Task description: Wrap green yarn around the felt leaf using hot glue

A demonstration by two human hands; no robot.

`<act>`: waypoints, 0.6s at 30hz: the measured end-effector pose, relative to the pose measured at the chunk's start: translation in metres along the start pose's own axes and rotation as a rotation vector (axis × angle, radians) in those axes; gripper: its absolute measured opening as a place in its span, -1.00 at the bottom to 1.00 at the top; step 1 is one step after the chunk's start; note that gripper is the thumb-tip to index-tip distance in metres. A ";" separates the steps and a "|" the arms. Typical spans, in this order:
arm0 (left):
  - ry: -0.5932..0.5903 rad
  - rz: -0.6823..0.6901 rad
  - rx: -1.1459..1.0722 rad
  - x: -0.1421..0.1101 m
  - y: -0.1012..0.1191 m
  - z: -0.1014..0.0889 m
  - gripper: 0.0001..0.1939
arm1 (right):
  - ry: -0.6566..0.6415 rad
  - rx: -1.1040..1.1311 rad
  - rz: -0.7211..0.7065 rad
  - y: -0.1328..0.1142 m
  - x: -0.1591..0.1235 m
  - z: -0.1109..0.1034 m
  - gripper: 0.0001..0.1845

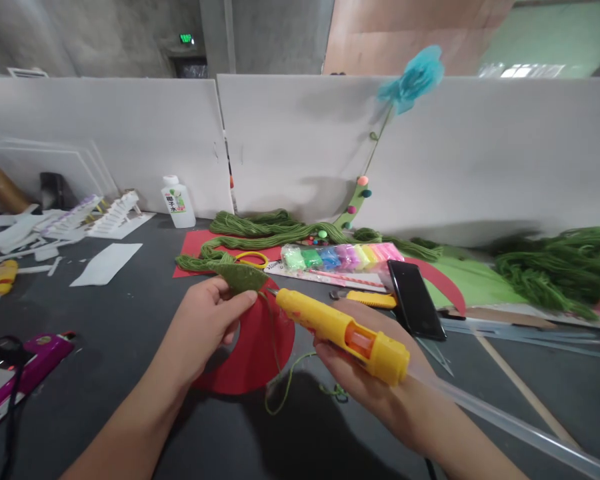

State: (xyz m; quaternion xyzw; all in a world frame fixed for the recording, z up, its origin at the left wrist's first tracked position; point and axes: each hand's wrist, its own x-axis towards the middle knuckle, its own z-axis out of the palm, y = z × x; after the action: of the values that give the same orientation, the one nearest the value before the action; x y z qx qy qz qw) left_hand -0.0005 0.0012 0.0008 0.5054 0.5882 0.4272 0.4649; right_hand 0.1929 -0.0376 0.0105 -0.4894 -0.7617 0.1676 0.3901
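Left hand (205,323): pinching rough green leaf shape (239,277) above partly covered red ring (245,365) | Right hand (353,365): grasping yellow plastic glue gun (315,316), fingers largely hidden | Translucent rod (505,415): cut off, lower right

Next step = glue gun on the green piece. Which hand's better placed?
Right, most likely: the right hand already holds the yellow glue gun, its nozzle close to the green piece. The left hand looks busy, pinching that piece.
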 end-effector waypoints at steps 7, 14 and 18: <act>0.005 0.011 0.058 0.000 0.000 -0.001 -0.77 | -0.009 -0.150 -0.074 0.000 -0.001 0.001 -0.85; -0.002 0.012 0.047 -0.002 0.000 0.000 -0.79 | 0.007 -0.132 -0.090 -0.001 -0.004 0.004 -0.86; 0.015 0.023 0.046 -0.001 -0.001 0.000 -0.78 | 0.056 -0.111 -0.083 -0.002 -0.006 0.005 -0.86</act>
State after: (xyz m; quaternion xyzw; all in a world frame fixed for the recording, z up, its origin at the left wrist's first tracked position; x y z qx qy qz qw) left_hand -0.0003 -0.0004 -0.0004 0.5195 0.5953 0.4226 0.4440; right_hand 0.1893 -0.0429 0.0057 -0.4826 -0.7782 0.0950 0.3904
